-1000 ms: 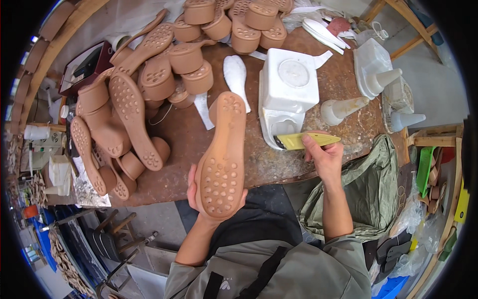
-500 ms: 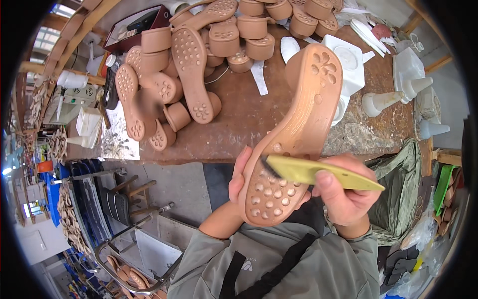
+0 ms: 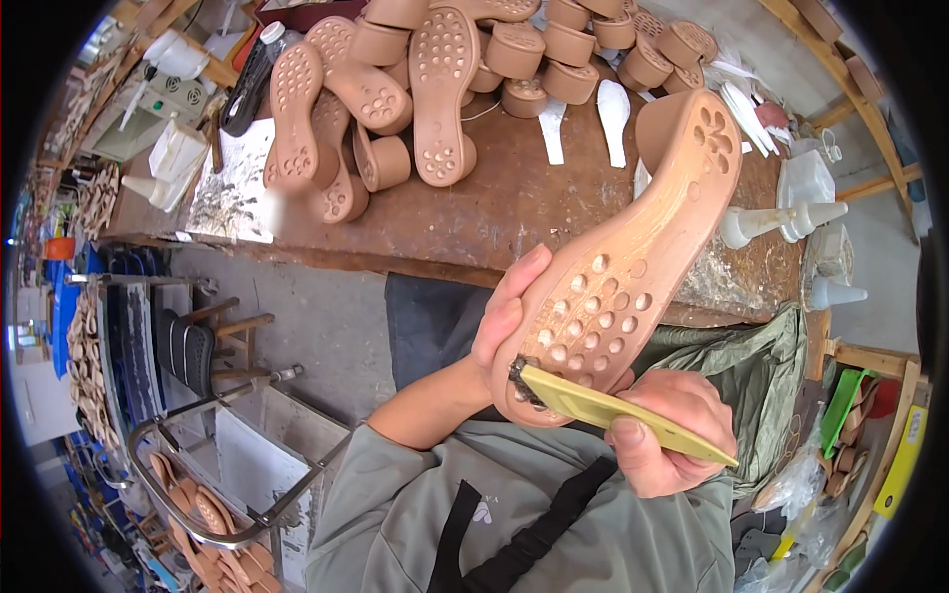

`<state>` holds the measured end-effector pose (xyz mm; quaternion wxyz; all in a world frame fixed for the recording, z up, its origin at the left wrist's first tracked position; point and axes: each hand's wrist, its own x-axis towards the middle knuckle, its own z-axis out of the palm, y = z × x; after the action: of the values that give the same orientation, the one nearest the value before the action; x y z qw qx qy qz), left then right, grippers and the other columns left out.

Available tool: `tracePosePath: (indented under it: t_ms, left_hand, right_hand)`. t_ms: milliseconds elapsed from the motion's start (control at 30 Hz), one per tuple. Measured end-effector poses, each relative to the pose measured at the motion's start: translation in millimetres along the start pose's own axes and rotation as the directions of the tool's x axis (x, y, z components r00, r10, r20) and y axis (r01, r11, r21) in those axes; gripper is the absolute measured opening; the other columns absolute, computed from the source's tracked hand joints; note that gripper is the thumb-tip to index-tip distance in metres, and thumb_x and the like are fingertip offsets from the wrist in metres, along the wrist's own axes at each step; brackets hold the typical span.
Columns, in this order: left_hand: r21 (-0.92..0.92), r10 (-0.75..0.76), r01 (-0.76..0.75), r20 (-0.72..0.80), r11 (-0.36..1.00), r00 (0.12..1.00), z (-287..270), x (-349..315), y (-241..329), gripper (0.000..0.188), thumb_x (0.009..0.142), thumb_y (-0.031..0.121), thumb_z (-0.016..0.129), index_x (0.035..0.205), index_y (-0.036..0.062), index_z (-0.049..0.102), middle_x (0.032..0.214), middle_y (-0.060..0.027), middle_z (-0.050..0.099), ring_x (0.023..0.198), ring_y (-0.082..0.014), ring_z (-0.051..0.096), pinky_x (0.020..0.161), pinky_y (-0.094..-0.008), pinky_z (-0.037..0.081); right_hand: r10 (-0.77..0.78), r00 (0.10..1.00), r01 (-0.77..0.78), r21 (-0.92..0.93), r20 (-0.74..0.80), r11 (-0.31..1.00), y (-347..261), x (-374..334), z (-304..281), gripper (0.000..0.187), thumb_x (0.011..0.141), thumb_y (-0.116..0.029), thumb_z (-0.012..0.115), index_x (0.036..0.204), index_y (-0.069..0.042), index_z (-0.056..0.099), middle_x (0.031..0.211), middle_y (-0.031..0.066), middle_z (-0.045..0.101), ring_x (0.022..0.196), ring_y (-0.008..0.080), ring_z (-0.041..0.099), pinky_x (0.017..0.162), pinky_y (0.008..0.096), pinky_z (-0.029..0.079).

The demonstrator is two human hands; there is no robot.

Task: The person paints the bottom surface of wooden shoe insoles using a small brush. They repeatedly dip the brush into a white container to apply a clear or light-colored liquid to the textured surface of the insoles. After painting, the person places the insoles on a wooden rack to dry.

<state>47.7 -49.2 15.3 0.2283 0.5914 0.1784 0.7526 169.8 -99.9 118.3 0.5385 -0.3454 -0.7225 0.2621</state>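
A tan platform shoe sole (image 3: 645,245) with a chunky heel is tilted up in front of me, its dimpled underside showing. My left hand (image 3: 506,308) grips its forefoot from the left edge, and some of its fingers are hidden behind it. Pinched in my right hand (image 3: 674,425) is a flat yellow-green brush (image 3: 583,399) with short dark bristles. Those bristles touch the toe end of the sole. A wet-looking shine runs along the arch and part of the dimpled area.
Several matching soles (image 3: 443,94) are heaped at the back of the brown worktable (image 3: 415,222). White nozzle-topped bottles (image 3: 751,225) stand at the right, near a crumpled green cloth (image 3: 756,381). Lower left are a metal-framed cart (image 3: 267,445) and a small chair (image 3: 188,346).
The brush has moved from the upper part of the dimples down to the toe end. The sole leans further right, still in my left hand. My view has shifted too.
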Motion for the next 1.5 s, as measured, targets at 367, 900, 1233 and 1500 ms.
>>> tracePosePath:
  t_ms: [367, 900, 1233, 1500]
  left_hand:
    - [-0.260, 0.020, 0.043, 0.237, 0.965, 0.971, -16, 1, 8, 0.101, 0.069, 0.023, 0.081, 0.137, -0.0028, 0.011, 0.135, -0.0316, 0.027, 0.128, -0.0433, 0.035, 0.101, -0.0480, 0.040]
    - [-0.368, -0.080, 0.314, 0.530, 0.875, 0.844, -23, 19, 23, 0.105, 0.060, 0.017, 0.085, 0.137, -0.0003, 0.016, 0.136, -0.0275, 0.028, 0.128, -0.0388, 0.036, 0.102, -0.0455, 0.037]
    - [-0.380, -0.099, 0.438, 0.654, 0.815, 0.750, -27, 15, 21, 0.104, 0.067, 0.036, 0.084, 0.136, -0.0009, 0.015, 0.135, -0.0306, 0.028, 0.130, -0.0427, 0.032, 0.102, -0.0526, 0.037]
    - [-0.369, -0.106, 0.474, 0.689, 0.799, 0.717, -24, 19, 23, 0.105, 0.065, 0.032, 0.085, 0.136, -0.0010, 0.014, 0.134, -0.0292, 0.029, 0.129, -0.0428, 0.033, 0.102, -0.0528, 0.037]
  right_hand:
    - [-0.147, 0.973, 0.135, 0.075, 0.179, 0.988, -5, 13, -9, 0.024, 0.068, 0.003, 0.072, 0.090, 0.008, 0.062, 0.069, 0.0122, 0.064, 0.049, 0.0182, 0.060, 0.043, 0.0281, 0.047]
    - [-0.249, 0.921, 0.212, 0.150, 0.301, 0.966, 5, 17, -31, 0.029, 0.060, 0.002, 0.074, 0.088, 0.006, 0.067, 0.069, 0.0089, 0.064, 0.043, 0.0134, 0.052, 0.038, 0.0240, 0.037]
    - [-0.369, 0.868, 0.298, 0.247, 0.332, 0.922, 14, 20, -39, 0.015, 0.063, 0.003, 0.070, 0.077, 0.006, 0.067, 0.062, 0.0083, 0.062, 0.042, 0.0094, 0.051, 0.034, 0.0208, 0.032]
    - [-0.440, 0.786, 0.317, 0.328, 0.435, 0.890, 21, 29, -51, 0.014, 0.071, 0.000, 0.068, 0.083, 0.006, 0.067, 0.071, 0.0126, 0.065, 0.047, 0.0104, 0.056, 0.037, 0.0207, 0.036]
